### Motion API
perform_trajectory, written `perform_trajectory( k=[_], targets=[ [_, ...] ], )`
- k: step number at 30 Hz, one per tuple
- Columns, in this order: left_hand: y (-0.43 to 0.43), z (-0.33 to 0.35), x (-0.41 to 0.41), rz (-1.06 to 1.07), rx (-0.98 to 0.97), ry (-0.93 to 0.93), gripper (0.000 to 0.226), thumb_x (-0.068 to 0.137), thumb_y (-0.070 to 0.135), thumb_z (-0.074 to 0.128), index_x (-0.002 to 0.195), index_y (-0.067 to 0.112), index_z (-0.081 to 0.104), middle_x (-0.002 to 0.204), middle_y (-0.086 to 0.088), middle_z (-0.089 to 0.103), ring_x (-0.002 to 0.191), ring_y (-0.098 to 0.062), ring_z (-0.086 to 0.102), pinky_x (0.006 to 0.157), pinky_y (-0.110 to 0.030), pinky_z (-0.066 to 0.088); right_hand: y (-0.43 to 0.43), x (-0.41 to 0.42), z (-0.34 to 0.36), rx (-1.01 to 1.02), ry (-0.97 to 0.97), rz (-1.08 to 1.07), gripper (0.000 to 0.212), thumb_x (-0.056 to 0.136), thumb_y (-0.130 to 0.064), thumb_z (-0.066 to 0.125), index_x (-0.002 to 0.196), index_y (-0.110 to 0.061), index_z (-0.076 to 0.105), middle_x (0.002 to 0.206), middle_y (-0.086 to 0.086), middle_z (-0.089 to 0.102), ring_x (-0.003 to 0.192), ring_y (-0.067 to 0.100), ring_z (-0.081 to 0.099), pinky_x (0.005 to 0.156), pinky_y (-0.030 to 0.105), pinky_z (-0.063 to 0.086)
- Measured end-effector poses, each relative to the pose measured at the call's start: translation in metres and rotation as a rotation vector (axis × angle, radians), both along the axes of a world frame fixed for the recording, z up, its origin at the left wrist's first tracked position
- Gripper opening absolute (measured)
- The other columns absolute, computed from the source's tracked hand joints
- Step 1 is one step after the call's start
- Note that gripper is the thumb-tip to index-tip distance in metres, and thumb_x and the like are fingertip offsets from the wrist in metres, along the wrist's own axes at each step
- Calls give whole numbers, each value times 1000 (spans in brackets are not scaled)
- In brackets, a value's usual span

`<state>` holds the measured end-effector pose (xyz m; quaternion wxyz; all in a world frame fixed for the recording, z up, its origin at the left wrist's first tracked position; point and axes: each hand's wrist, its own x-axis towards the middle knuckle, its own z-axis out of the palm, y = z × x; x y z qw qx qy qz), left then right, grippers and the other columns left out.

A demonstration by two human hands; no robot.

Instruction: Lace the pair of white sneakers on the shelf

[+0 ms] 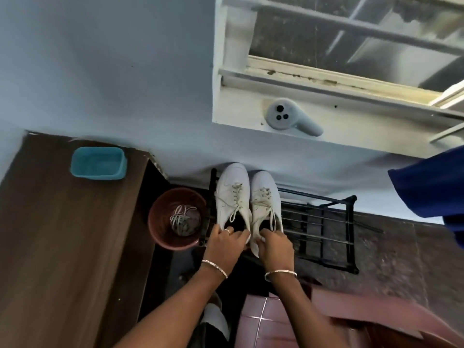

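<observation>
Mostly hidden heels: left hand (223,243) around left sneaker (232,194), right hand (275,244) around right sneaker (265,199).

Two white lace-up sneakers (232,197) on show there, and two hands, the left hand (223,243) and the right hand (275,247), wore two thin silver bangles (214,266) and one silver ring (227,231). Around them stood one black metal-bar rack (326,222), one round reddish-brown plastic bucket (155,229), one tangle of pale laces (182,219), one teal rectangular plastic tub (98,176), one dark brown wooden tabletop (62,247) and one pale grey handheld controller (283,116).
</observation>
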<state>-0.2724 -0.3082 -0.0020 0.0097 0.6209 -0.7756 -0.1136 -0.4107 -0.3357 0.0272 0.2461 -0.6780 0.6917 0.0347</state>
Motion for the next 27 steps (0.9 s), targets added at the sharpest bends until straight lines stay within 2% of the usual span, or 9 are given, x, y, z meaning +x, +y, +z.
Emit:
perform_trajectory(
  k=[4, 8, 11, 13, 16, 20, 23, 25, 27],
  targets=[
    [3, -28, -3, 5, -5, -12, 47, 65, 29, 89, 95, 23, 53, 64, 4, 65, 62, -22, 62, 63, -38, 46, 4, -9, -32, 4, 34, 3, 13, 78, -16, 77, 75, -9, 66, 73, 19, 64, 72, 42, 64, 57, 39, 50],
    [8, -57, -8, -2, 19, -31, 46, 64, 25, 90, 96, 22, 56, 63, 3, 63, 61, -23, 61, 64, -38, 47, 8, -9, -64, 34, 38, 11, 22, 70, -16, 85, 67, -11, 64, 62, 17, 60, 59, 41, 62, 47, 36, 49],
    [7, -71, -6, 29, 74, -45, 54, 59, 23, 92, 98, 21, 55, 62, 2, 64, 61, -24, 63, 63, -39, 48, 11, -8, -76, 54, 37, 33, 16, 81, -20, 76, 74, -9, 66, 70, 20, 65, 71, 44, 64, 68, 42, 53],
    [7, -77, -2, 36, 98, -67, 53, 53, 23, 94, 94, 20, 60, 59, 1, 63, 57, -25, 63, 61, -40, 50, 13, -9, -84, 73, 18, 42, 15, 88, -18, 68, 82, -5, 66, 81, 23, 68, 83, 45, 64, 82, 44, 49],
    [10, -86, 3, 28, 99, -109, 50, 48, 25, 95, 88, 19, 67, 56, 1, 61, 52, -24, 63, 59, -38, 52, 18, -9, -94, 91, 9, 29, 16, 90, -19, 64, 84, -4, 66, 85, 23, 70, 87, 44, 64, 85, 44, 47],
    [14, -96, 3, 19, 76, -108, 52, 42, 26, 98, 86, 18, 70, 55, 1, 61, 49, -21, 62, 56, -34, 51, 19, -5, -102, 125, 0, 11, 18, 89, -19, 67, 82, -3, 65, 83, 25, 69, 86, 45, 64, 95, 53, 48],
    [17, -94, 2, 35, 106, -56, 59, 42, 44, 97, 86, 18, 68, 62, 1, 63, 58, -21, 64, 57, -34, 51, 18, -3, -96, 187, 68, 52, 19, 89, -24, 68, 89, -5, 67, 88, 21, 71, 93, 42, 65, 105, 52, 40],
    [17, -86, 5, 38, 56, -15, 54, 53, 53, 91, 86, 17, 66, 69, 0, 65, 67, -23, 65, 59, -37, 51, 20, 1, -89, 105, 177, 59, 21, 78, -30, 78, 77, -12, 68, 73, 13, 70, 81, 37, 67, 96, 52, 46],
    [10, -71, 7, 48, 9, 41, 44, 65, 51, 85, 83, 17, 65, 71, 0, 66, 69, -24, 65, 60, -37, 50, 21, 9, -76, 65, 140, -32, 26, 64, -29, 86, 63, -14, 65, 60, 6, 65, 68, 32, 64, 77, 46, 51]
  ],
)
